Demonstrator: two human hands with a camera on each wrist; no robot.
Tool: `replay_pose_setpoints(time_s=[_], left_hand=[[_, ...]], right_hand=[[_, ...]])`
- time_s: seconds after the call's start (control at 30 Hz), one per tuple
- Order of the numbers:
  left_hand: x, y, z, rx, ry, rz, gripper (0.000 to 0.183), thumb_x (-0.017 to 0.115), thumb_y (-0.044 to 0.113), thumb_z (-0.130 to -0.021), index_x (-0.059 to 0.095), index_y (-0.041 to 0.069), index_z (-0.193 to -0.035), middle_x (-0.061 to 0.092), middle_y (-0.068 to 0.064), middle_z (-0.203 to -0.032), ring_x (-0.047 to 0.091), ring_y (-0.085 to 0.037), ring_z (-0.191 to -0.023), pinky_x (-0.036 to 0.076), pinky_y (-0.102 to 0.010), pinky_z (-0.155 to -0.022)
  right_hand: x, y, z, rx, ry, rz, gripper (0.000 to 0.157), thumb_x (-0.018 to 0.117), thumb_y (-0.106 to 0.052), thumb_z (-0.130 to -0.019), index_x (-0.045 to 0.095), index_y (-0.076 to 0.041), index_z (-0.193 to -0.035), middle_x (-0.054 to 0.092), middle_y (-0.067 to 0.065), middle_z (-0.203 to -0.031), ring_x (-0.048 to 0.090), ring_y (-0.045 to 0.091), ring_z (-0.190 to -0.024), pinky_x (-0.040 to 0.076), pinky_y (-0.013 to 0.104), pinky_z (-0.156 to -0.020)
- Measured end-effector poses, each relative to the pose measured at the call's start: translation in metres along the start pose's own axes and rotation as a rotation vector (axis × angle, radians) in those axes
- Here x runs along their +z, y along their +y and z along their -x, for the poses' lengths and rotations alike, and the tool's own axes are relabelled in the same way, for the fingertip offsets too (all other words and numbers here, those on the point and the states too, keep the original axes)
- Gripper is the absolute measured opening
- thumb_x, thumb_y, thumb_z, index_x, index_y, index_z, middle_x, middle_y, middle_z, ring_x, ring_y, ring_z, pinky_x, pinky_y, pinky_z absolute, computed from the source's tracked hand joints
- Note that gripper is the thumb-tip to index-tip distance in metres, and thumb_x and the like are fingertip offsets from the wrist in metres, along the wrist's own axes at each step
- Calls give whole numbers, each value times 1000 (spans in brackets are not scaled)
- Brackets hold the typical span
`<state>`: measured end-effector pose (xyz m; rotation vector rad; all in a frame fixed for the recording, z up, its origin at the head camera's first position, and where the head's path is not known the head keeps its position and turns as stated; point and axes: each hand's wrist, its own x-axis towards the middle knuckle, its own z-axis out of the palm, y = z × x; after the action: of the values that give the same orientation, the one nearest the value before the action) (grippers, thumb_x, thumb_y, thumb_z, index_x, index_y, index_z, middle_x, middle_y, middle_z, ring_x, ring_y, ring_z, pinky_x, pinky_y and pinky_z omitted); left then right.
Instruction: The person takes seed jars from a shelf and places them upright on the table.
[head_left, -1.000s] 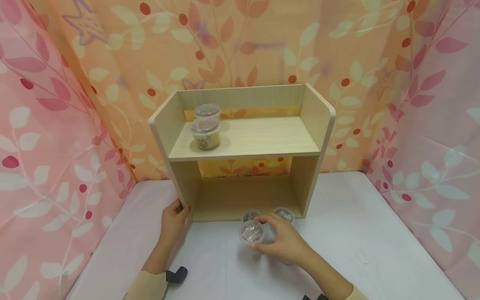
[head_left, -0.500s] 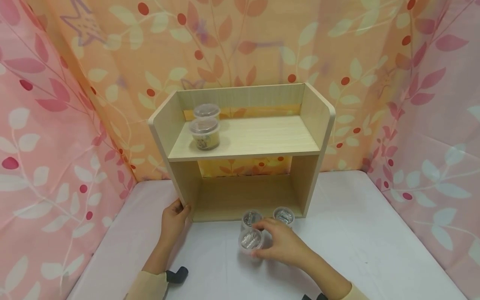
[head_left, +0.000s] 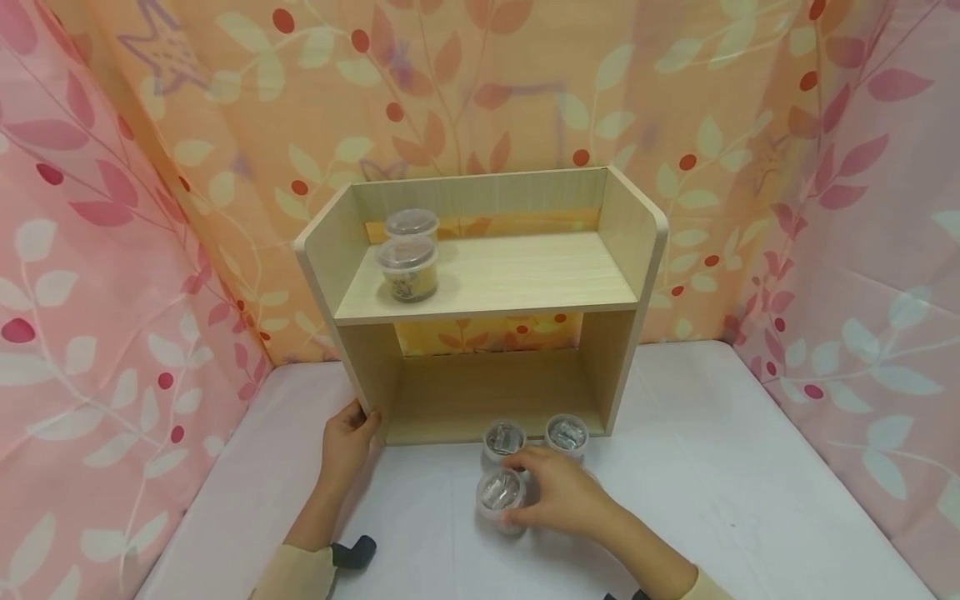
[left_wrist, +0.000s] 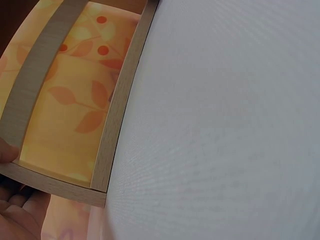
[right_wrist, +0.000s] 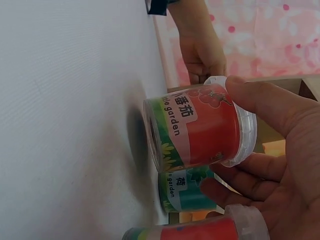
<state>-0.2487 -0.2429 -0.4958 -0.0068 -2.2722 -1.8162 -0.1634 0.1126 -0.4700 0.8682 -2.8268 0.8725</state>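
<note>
My right hand point(head_left: 562, 492) pinches a small clear-lidded jar point(head_left: 501, 492) by its lid, thumb on one side and fingers on the other. In the right wrist view this jar point(right_wrist: 210, 127) has a red label with tomatoes and the words "little garden", its base close over the white cloth. Just behind it stand a second jar point(head_left: 504, 439), green-labelled in the right wrist view, and a third jar point(head_left: 567, 434). My left hand point(head_left: 347, 442) grips the lower front edge of the shelf's left side panel; in the left wrist view its thumb point(left_wrist: 7, 151) lies on the wood.
A two-tier wooden shelf point(head_left: 487, 311) stands at the back of the white-covered table point(head_left: 675, 500). Two lidded tubs, the front tub point(head_left: 408, 271) and the rear tub point(head_left: 412, 223), sit at the left of its upper board. Floral curtains point(head_left: 480, 92) surround the table.
My right hand has brought the red-labelled jar down and slightly toward me, away from the jar behind it. My left hand stays on the shelf panel.
</note>
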Motion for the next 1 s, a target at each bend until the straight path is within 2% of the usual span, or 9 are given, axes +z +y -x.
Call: replay_pose_setpoints(time_s=[0.3, 0.57, 0.67, 0.9, 1.0], left_hand=[[-1, -9, -2, 11, 0, 1, 48, 64, 12, -101, 52, -6, -144, 60, -24, -140, 60, -32, -126, 52, -10, -88], [-1, 20, 10, 23, -16, -6, 45, 62, 3, -100, 52, -13, -141, 60, -29, -137, 60, -36, -125, 53, -12, -87], [-1, 23, 12, 25, -19, -10, 45, 62, 4, -100, 53, -12, -141, 61, -28, -136, 61, -36, -124, 54, -13, -87], [0, -17, -3, 62, 15, -20, 46, 66, 14, -100, 56, -6, -141, 65, -22, -134, 65, -29, -119, 55, -15, -88], [-1, -15, -2, 61, 17, -25, 46, 66, 13, -100, 56, -6, -141, 65, -23, -134, 65, -29, -119, 55, -15, -88]], right_hand=[[-1, 1, 2, -11, -10, 31, 65, 87, -52, -75, 68, -18, -128, 69, -8, -123, 63, 17, -117, 53, 45, -102], [-5, 4, 7, -45, -38, 74, 64, 89, -45, -74, 68, -16, -127, 68, -6, -126, 61, 21, -122, 49, 48, -106], [-6, 4, 8, -39, -47, 93, 66, 90, -44, -74, 67, -15, -128, 68, -4, -127, 60, 22, -124, 48, 49, -108], [-6, 4, 7, -29, -49, 111, 66, 89, -43, -74, 67, -14, -129, 68, -2, -128, 60, 23, -124, 48, 50, -108], [-4, 4, 6, -39, -37, 106, 67, 89, -43, -74, 67, -13, -129, 69, 0, -128, 61, 24, -123, 48, 50, -107]])
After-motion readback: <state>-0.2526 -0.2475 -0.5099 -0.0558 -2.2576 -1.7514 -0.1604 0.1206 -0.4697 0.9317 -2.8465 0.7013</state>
